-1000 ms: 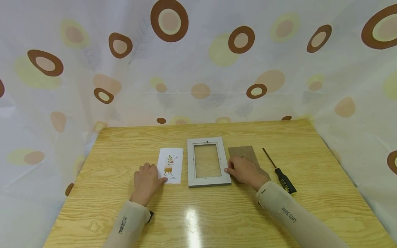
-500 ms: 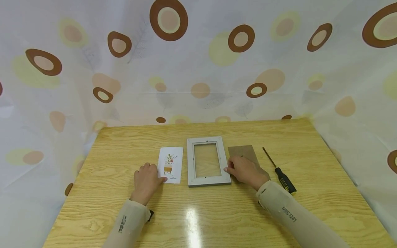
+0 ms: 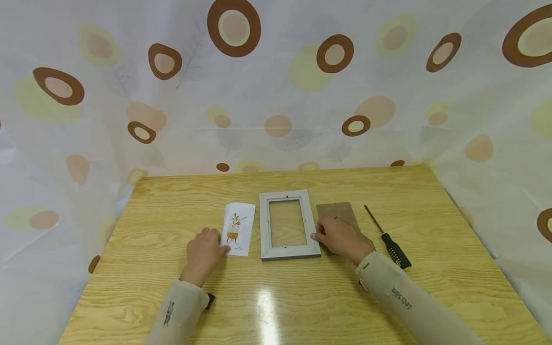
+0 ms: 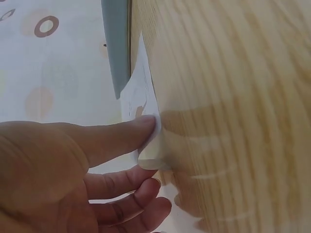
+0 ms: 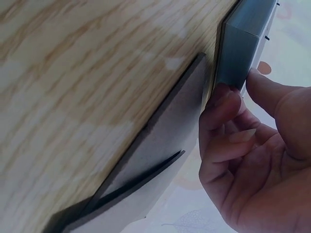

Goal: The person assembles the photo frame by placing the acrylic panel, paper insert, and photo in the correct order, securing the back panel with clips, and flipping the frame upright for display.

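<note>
My left hand (image 3: pixel 203 254) pinches the lower left edge of a white picture card (image 3: pixel 243 227) printed with a potted plant. In the left wrist view the card (image 4: pixel 143 90) bends up from the table between thumb and forefinger. Right of it lies a white picture frame (image 3: pixel 265 225), back side up, its opening showing the wood grain. My right hand (image 3: pixel 342 242) grips the frame's right side near the lower corner. In the right wrist view the thumb is at the frame's top edge and the forefinger at its side (image 5: pixel 240 53).
A brown backing board (image 3: pixel 338 210) with a flap lies partly under my right hand. Farther right is a screwdriver (image 3: pixel 396 251) with a black handle, shaft pointing away. The wooden table (image 3: pixel 241 306) meets a patterned sheet (image 3: pixel 276 86) at the back and sides.
The card's left edge has lifted and the card now curves and tilts slightly, with my left thumb and fingers on it. My right hand and the frame have stayed put.
</note>
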`<state>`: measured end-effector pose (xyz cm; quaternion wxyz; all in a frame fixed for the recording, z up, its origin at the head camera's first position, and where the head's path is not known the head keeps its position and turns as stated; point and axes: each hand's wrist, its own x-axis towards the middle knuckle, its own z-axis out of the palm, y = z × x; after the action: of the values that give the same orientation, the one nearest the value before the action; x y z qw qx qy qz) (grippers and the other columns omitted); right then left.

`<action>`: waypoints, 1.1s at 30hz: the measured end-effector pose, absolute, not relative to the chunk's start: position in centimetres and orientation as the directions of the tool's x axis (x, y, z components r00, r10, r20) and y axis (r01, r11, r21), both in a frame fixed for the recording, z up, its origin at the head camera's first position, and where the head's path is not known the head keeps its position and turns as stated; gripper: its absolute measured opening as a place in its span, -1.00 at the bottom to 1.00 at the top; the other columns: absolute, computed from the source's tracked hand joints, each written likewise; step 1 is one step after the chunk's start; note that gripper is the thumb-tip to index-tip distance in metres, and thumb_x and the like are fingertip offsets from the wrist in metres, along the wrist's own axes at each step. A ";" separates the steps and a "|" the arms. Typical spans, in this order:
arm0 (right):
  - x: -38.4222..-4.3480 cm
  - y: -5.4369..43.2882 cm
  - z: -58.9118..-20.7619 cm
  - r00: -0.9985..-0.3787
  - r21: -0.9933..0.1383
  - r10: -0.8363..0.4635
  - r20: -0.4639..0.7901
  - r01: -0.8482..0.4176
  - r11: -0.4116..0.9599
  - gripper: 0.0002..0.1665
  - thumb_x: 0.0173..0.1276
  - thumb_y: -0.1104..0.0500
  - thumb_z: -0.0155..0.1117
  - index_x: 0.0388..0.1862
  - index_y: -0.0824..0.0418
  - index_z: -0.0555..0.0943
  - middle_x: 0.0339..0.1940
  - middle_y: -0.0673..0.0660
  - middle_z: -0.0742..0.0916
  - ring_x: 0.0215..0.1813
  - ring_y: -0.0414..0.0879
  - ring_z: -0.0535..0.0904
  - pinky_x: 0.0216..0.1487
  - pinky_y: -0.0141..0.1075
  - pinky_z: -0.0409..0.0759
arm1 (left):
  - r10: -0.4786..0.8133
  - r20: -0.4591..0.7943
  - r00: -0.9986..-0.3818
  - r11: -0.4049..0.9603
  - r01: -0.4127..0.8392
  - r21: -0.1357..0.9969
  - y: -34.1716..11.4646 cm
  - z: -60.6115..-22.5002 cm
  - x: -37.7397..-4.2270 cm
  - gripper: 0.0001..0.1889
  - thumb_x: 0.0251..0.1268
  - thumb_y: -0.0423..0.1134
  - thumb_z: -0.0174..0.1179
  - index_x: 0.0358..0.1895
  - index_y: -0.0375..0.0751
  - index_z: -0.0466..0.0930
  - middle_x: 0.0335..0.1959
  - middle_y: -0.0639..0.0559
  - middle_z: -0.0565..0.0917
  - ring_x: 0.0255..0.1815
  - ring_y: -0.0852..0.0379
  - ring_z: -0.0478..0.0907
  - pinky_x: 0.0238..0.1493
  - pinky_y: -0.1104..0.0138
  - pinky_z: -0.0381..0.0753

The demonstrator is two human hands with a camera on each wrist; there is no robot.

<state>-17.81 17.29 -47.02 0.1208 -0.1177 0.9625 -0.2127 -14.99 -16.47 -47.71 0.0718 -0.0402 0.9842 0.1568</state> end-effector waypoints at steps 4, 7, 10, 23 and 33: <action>-17.8 17.3 -46.9 -0.942 -0.441 -0.278 -0.186 -0.173 0.881 -0.69 0.45 0.04 0.33 -0.47 0.11 0.50 -0.58 -0.01 0.55 -0.52 -0.17 0.39 -0.47 -0.33 0.30 | -0.056 -0.148 -0.987 0.945 -0.100 0.310 -16.4 -47.7 -14.9 -0.69 0.23 -0.17 0.43 -0.14 -0.34 0.65 -0.33 -0.10 0.64 -0.41 0.06 0.49 -0.36 0.20 0.45; -17.7 17.2 -46.8 -0.943 -0.441 -0.277 -0.186 -0.172 0.881 -0.69 0.45 0.05 0.32 -0.47 0.11 0.50 -0.58 0.00 0.55 -0.52 -0.17 0.39 -0.48 -0.33 0.30 | -0.057 -0.127 -0.990 0.941 -0.095 0.323 -16.6 -47.6 -14.8 -0.72 0.26 -0.18 0.40 -0.15 -0.31 0.60 -0.32 -0.11 0.69 -0.43 0.06 0.52 -0.39 0.20 0.46; -17.6 17.2 -46.8 -0.943 -0.437 -0.280 -0.179 -0.179 0.881 -0.69 0.45 0.05 0.32 -0.47 0.12 0.50 -0.58 0.00 0.55 -0.52 -0.16 0.40 -0.48 -0.33 0.30 | -0.053 -0.096 -0.994 0.938 -0.083 0.337 -16.8 -47.4 -14.8 -0.73 0.28 -0.19 0.39 -0.13 -0.29 0.57 -0.33 -0.14 0.73 -0.46 0.07 0.53 -0.44 0.22 0.45; -17.7 17.1 -46.8 -0.942 -0.437 -0.275 -0.194 -0.168 0.884 -0.68 0.45 0.05 0.33 -0.47 0.12 0.50 -0.58 0.00 0.55 -0.52 -0.17 0.39 -0.48 -0.33 0.30 | -0.061 -0.063 -0.996 0.878 -0.084 0.471 -17.1 -47.0 -15.0 -0.60 0.28 -0.25 0.36 0.11 -0.32 0.54 -0.12 -0.21 0.75 -0.28 -0.03 0.67 -0.35 0.16 0.58; -17.8 17.2 -46.9 -0.942 -0.433 -0.276 -0.193 -0.170 0.885 -0.67 0.45 0.04 0.32 -0.48 0.11 0.49 -0.59 -0.01 0.54 -0.53 -0.17 0.38 -0.50 -0.33 0.29 | -0.070 -0.035 -0.997 0.870 -0.079 0.486 -17.1 -46.7 -15.0 -0.63 0.35 -0.25 0.28 0.13 -0.39 0.59 -0.05 -0.26 0.74 -0.10 -0.16 0.71 -0.19 0.02 0.67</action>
<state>-17.79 17.23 -46.86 0.1253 -0.1158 0.9627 -0.2099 -14.96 -17.11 -46.69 0.0083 -0.0385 0.9670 0.2517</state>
